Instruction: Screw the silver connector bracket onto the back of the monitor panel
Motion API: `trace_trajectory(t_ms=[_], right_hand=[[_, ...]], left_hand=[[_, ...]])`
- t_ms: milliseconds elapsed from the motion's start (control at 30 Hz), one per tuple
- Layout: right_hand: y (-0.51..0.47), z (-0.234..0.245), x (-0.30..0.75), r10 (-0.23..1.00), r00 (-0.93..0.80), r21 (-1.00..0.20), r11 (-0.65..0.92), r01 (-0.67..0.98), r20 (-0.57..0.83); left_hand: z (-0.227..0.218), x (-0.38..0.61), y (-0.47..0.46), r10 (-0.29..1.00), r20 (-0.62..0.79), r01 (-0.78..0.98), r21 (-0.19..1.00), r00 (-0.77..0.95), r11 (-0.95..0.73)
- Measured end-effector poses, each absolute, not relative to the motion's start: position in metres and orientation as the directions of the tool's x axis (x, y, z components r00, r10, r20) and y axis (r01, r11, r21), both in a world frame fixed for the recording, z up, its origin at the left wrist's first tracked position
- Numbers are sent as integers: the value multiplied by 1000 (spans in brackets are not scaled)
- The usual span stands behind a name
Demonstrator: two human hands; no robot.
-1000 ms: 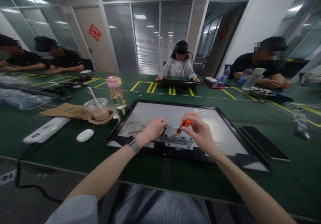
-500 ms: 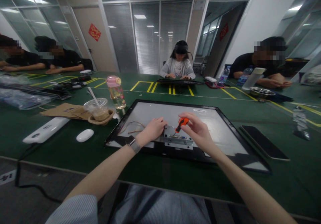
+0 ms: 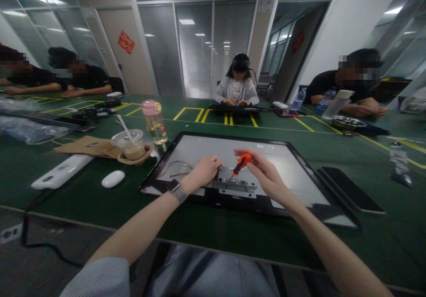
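A flat display panel (image 3: 186, 150) with a black frame lies on the green table in front of me. On its near half stands a metal bracket (image 3: 237, 191) with a row of connectors. My right hand (image 3: 262, 173) holds an orange and black screwdriver (image 3: 242, 162) by its handle, the shaft slanting down left to the connector row. My left hand (image 3: 208, 170) rests against the bracket's left end, fingers curled; whether they grip its edge is hidden. Thin cables (image 3: 178, 166) lie on the panel left of that hand.
On the left are a white mouse-shaped case (image 3: 113, 179), a white power strip (image 3: 61, 173), a plastic cup (image 3: 128, 142) in a cardboard holder and a pink-lidded bottle (image 3: 155, 122). A phone (image 3: 351, 189) lies right. Across the table a person (image 3: 238, 84) works; others sit at both sides.
The fingers of my right hand have shifted and loosened slightly around the screwdriver handle, turning it a little. The tip stays at the connector row. My left hand has not moved.
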State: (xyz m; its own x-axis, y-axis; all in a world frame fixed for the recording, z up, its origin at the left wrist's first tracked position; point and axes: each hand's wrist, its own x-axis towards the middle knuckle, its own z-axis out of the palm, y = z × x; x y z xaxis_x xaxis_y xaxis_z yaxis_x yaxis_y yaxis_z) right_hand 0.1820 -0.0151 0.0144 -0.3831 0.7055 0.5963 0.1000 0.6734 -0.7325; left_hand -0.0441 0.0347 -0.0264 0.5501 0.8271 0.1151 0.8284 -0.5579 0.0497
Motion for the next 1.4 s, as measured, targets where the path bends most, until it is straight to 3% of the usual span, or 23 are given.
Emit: trace_trajectory(t_ms=[267,500,667,833,1067,1267,1400], right_hand=[[-12,10,178,706,-288,-721,690,71,647],[-14,13,177,660,-228,-604,750,270,716],[-15,11,176,702,-248,-683,710,171,668],[-12,10,176,681,-140,-644,728,236,718],[-14,11,177,711,-235,-709,697,112,662],[-9,7,176,688,-109,-665,724,185,718],[-12,8,177,694,-191,-668,720,188,695]], left_hand=[[-26,-45,34,825,132,828,46,549,-559],[-29,-45,36,821,134,823,61,554,-565],[-29,-46,36,821,138,823,52,555,-565],[-26,-45,34,825,127,826,54,551,-561],[-27,-44,35,824,129,824,69,551,-562],[-27,-46,34,820,135,822,57,557,-567],[-27,-45,34,822,134,825,49,553,-563]])
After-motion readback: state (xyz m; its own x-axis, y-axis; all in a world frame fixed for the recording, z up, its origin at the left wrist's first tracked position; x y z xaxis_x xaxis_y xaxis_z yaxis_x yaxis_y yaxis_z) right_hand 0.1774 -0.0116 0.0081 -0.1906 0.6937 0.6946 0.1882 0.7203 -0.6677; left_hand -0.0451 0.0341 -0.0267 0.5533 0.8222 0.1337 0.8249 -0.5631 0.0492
